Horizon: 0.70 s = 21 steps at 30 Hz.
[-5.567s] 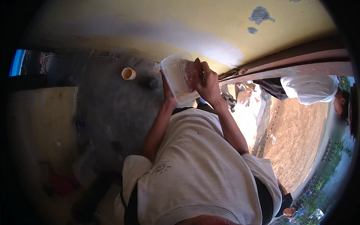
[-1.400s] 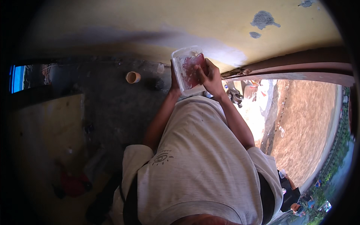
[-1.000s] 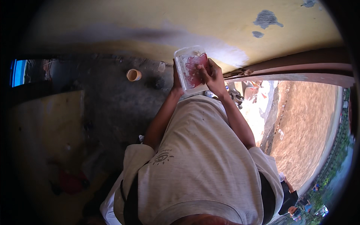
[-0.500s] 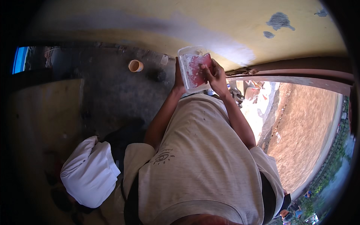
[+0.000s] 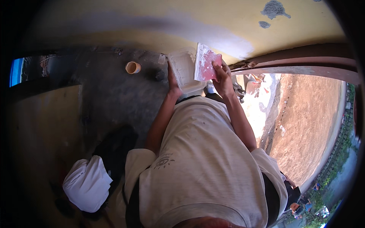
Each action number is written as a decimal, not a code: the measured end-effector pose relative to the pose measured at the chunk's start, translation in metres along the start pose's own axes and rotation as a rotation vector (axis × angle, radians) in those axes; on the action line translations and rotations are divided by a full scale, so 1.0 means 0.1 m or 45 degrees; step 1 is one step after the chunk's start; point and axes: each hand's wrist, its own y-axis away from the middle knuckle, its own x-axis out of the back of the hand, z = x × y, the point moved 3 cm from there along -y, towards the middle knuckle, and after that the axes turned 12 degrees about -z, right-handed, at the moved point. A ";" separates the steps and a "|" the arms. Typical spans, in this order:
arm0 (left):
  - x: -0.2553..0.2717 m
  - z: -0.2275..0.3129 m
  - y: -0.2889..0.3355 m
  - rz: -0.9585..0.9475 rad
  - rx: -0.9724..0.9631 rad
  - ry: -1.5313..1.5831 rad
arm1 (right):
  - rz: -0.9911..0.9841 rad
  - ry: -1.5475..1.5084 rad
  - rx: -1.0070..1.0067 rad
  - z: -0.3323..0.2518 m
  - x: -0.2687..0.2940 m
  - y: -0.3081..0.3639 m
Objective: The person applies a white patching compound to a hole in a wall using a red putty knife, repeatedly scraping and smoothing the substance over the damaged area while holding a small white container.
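My left hand (image 5: 173, 81) grips the side of a clear plastic tub (image 5: 182, 70) whose inside is smeared with whitish paste. In my right hand (image 5: 223, 78) is a flat red scraper (image 5: 210, 64), pinched with the thumb on its face. White paste coats the scraper's left edge and streaks its surface. The scraper stands at the tub's right side, overlapping its rim; whether the two touch I cannot tell. Both are held in front of my waist, near the yellow wall (image 5: 152, 26).
An orange-rimmed bucket (image 5: 133, 67) stands on the dark floor (image 5: 110, 91) to the left. A person in a white top (image 5: 87, 184) is at lower left. On the right, a doorway sill (image 5: 296, 70) borders bright brown ground (image 5: 304, 125). Grey bare patches (image 5: 275, 9) mark the wall.
The scraper has come out of the tub to its right side and turned more upright. The tub has shifted left with my left hand. The person in white has shifted slightly.
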 end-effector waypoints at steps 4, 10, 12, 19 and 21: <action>-0.04 -0.02 0.01 -0.172 0.110 0.034 | 0.191 -0.084 0.197 -0.08 0.42 0.09; -0.02 -0.15 0.02 -0.004 0.185 0.059 | 0.531 -0.253 0.283 0.07 1.24 0.18; -0.08 -0.23 0.01 -0.019 0.230 0.064 | 0.596 -0.270 0.328 0.15 1.65 0.18; -0.06 -0.42 -0.03 -0.058 0.298 0.073 | 0.589 -0.184 0.376 0.07 1.88 -0.10; -0.08 -0.42 0.00 -0.030 0.293 0.079 | 0.527 -0.153 0.427 -0.15 1.68 -0.20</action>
